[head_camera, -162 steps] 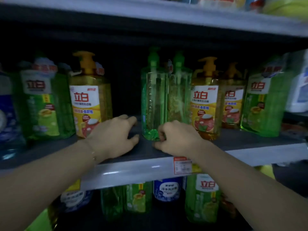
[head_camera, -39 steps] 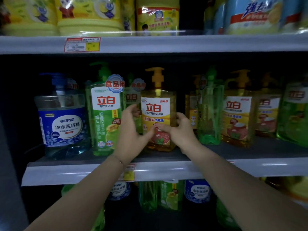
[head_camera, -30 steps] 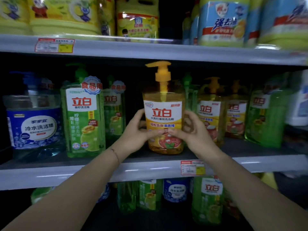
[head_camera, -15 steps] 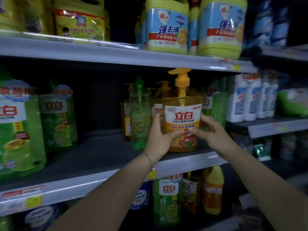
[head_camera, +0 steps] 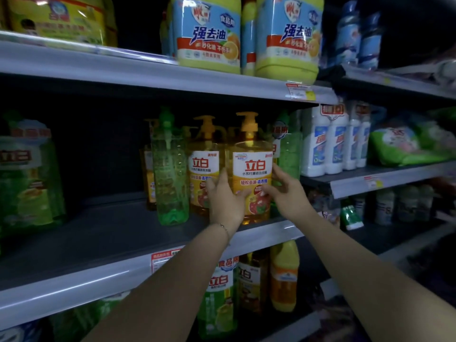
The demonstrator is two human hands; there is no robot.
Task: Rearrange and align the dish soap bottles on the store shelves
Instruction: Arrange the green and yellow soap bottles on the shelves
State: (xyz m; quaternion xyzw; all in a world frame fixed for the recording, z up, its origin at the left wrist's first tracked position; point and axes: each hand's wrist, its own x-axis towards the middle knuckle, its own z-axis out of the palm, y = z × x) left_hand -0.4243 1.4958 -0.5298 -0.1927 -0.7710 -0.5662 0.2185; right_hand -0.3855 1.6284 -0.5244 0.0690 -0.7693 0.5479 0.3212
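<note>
An orange dish soap bottle point(head_camera: 252, 166) with a pump top stands at the front right of the middle shelf point(head_camera: 103, 233). My left hand point(head_camera: 225, 202) grips its left side and my right hand point(head_camera: 287, 192) grips its right side, thumbs across the label. A second orange bottle point(head_camera: 203, 164) stands just to its left, touching it. A clear green bottle point(head_camera: 170, 174) stands further left, and another green bottle point(head_camera: 288, 151) sits behind on the right. More orange bottles are partly hidden behind these.
A large green bottle point(head_camera: 27, 183) stands at the far left, with a wide bare stretch of shelf between. Yellow-green jugs point(head_camera: 209, 38) fill the top shelf. White bottles point(head_camera: 333, 141) stand on the adjoining right shelf. More bottles point(head_camera: 219, 292) sit below.
Both hands carried the orange bottle from the left part of the shelf to the right and set it beside the other orange bottle. My view turned right with it.
</note>
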